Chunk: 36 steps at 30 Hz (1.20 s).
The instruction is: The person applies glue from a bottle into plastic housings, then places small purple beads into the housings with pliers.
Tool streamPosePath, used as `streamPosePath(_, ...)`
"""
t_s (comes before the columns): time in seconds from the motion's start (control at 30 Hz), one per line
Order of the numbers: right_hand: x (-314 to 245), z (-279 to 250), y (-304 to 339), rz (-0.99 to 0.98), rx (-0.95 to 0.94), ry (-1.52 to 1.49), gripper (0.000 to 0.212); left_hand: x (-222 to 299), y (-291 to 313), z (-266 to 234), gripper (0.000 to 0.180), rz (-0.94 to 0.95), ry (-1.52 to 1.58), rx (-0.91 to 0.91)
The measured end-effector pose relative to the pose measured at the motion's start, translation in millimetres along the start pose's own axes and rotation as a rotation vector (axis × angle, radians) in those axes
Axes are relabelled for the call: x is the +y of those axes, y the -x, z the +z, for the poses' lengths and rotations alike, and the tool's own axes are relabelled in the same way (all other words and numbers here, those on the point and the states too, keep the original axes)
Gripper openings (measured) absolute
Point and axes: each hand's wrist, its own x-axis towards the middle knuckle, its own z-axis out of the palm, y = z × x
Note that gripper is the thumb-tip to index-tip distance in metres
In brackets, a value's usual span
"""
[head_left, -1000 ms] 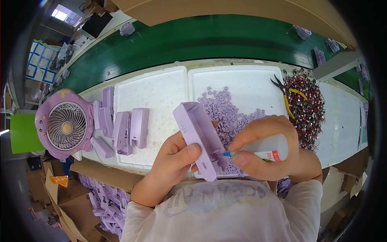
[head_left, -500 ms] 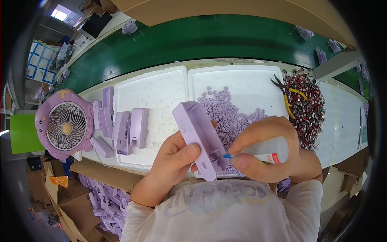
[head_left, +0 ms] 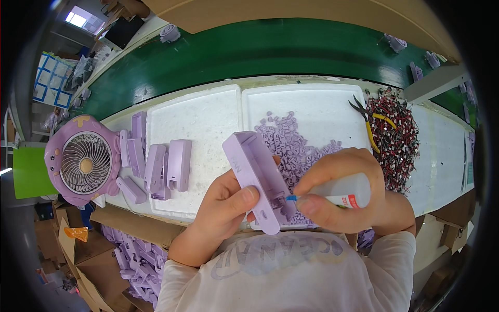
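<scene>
My left hand (head_left: pixel 228 203) grips a long lavender plastic housing (head_left: pixel 257 179), tilted, with its hollow side turned to the right. My right hand (head_left: pixel 343 192) is closed around a small whitish glue bottle (head_left: pixel 356 190) with a red label patch. Its blue nozzle tip (head_left: pixel 291 198) points left, at the lower part of the housing's open side; whether it touches the plastic I cannot tell. Beneath my hands, a heap of small lavender plastic pieces (head_left: pixel 280 132) lies in a white foam tray (head_left: pixel 322 99).
At left, several lavender housings (head_left: pixel 179 164) rest on and beside another foam tray (head_left: pixel 197 114), near a purple fan (head_left: pixel 86 161). Yellow-handled pliers (head_left: pixel 370 130) lie against a pile of wired connectors (head_left: pixel 397 140). A green conveyor (head_left: pixel 260 49) runs behind. A cardboard box (head_left: pixel 104 270) holds more housings.
The bottle's nozzle has shifted slightly left, further over the housing's open side. My left hand and the housing have barely moved. Parts on the conveyor have moved slightly right.
</scene>
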Motion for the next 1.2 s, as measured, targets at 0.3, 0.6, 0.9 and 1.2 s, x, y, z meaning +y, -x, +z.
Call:
streamPosePath(0.3, 3, -15, -8, -0.246, 0.115, 0.34, 0.016, 1, -2, 1, 0.067, 0.026, 0.028, 0.034)
streamPosePath(0.6, 102, -76, -12, -0.007, 0.052, 1.352, 0.026, -17, -8, -9, 0.067, 0.176, 0.147, 0.102)
streamPosePath(0.9, 69, -131, -12, 0.456, 0.182, 1.432, 0.015, -14, -13, -13, 0.062, 0.228, 0.301, -0.201)
streamPosePath(1.2, 96, -158, -11, 0.77, 0.082, 1.382, 0.021, -23, -14, -10, 0.022, 0.156, 0.292, -0.16)
